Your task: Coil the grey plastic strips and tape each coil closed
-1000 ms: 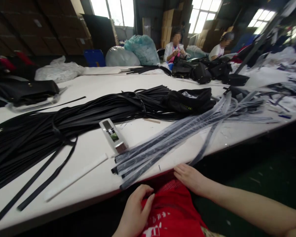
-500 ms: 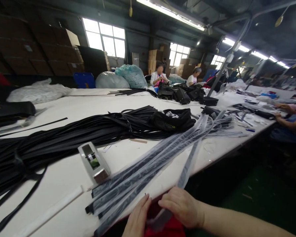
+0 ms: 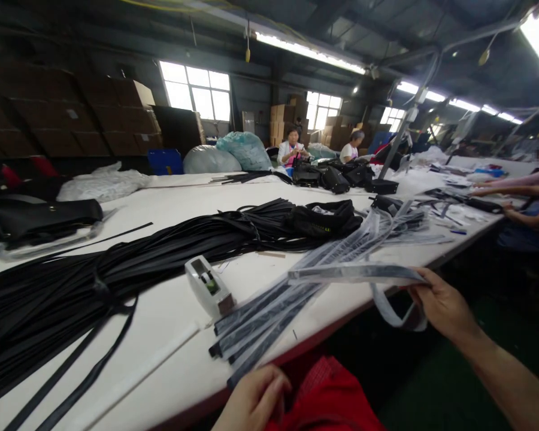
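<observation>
My right hand [image 3: 444, 302] is closed on a strap in clear plastic [image 3: 354, 273], held out past the table's front edge. The strap stretches left over the pile, and a loop of it hangs below my fingers. My left hand [image 3: 256, 398] is at the near table edge, fingers curled; whatever they may hold is hidden. Just beyond it, several plastic-wrapped straps [image 3: 269, 320] lie side by side, their dark ends toward me. A grey tape dispenser [image 3: 209, 287] stands to their left.
A long bundle of black straps [image 3: 161, 251] runs across the white table [image 3: 161, 359], with a black bag [image 3: 326, 218] at its far end. A black handbag [image 3: 45, 218] lies at left. Other people work across the table and at right, among black bags [image 3: 332, 176].
My right hand has moved right and up from the near edge, carrying the wrapped strap out over the table's side. My left hand has gone from stretched fingers to curled ones. The view has shifted left.
</observation>
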A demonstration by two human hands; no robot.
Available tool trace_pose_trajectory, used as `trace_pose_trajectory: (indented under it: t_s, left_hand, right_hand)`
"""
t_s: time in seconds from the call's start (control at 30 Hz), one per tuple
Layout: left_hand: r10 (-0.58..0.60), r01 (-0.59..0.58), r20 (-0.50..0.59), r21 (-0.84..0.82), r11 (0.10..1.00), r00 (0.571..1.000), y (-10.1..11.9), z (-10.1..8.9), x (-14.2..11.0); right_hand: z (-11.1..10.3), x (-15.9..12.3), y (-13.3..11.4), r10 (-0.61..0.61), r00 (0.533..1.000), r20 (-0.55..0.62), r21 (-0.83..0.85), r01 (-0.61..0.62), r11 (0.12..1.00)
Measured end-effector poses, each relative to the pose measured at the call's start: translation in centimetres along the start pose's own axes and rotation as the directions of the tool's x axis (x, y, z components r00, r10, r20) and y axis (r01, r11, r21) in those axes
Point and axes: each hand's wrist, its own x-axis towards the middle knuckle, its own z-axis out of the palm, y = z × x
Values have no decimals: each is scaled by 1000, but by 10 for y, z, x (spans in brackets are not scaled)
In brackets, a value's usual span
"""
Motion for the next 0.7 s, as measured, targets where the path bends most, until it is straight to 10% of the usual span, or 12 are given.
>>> trace_pose_trajectory:
  t_s: [0.17,0.3,0.37,0.53,0.6,0.7]
  left_hand:
    - [363,-346,-99,154,925,926,43,5,38]
    - [454,-452,276,-72,889,848,71,35,61]
    - [406,-280,553,-302,912,728,73,53,65]
    - [301,386,926,-371,845,230,52,88,58]
    - [272,467,953,-303,831,134,43,96,55]
    - [219,452,969,-245,858,112,37,106,54]
  right_hand:
    - [-37,-57,-44,-72,994,80,-292,92,952]
    - [-48,-98,-78,34,996,83,-347,-3,938]
    - [-54,-115,-88,65,998,21,-384,-52,922]
    - [-93,-160,-71,153,979,-137,-546,-204,812]
    - [-118,-179,-45,205,969,-138,-622,-246,744]
    - [-150,-204,2,280,960,-2,-705,-200,681]
